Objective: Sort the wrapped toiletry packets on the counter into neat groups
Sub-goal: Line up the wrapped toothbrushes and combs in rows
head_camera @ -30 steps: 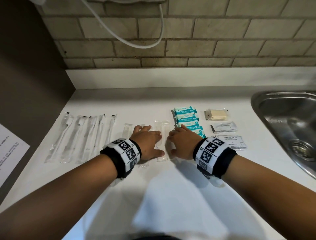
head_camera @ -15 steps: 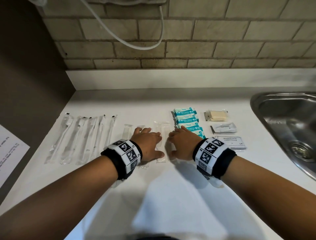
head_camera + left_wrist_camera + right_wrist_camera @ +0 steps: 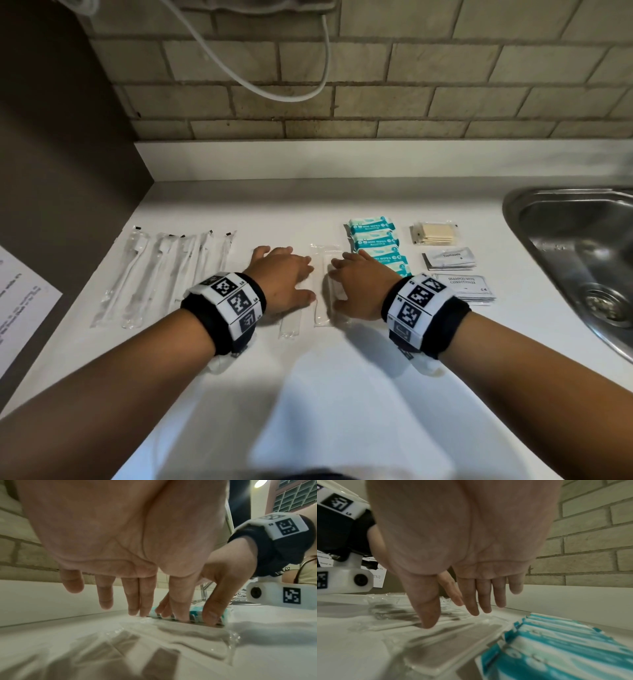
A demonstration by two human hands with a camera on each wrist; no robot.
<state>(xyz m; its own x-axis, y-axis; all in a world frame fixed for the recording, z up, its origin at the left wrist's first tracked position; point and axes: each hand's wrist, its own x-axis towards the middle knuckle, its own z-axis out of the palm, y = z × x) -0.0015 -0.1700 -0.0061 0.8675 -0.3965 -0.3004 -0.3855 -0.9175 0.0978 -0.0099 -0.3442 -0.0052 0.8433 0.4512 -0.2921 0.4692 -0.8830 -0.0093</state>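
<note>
Hands (image 3: 284,277) lower; clear packets (image 3: 322,284) lengthwise front-to-back.

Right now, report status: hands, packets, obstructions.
Left hand open, flat on clear packets. Right hand open beside wipes. Nothing in the way.

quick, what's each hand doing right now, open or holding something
Left hand: open, fingers straight, palm down over the clear packets, gripping nothing.
Right hand: open, fingers straight, thumb tip down on a clear packet beside the mini wipes.
</note>
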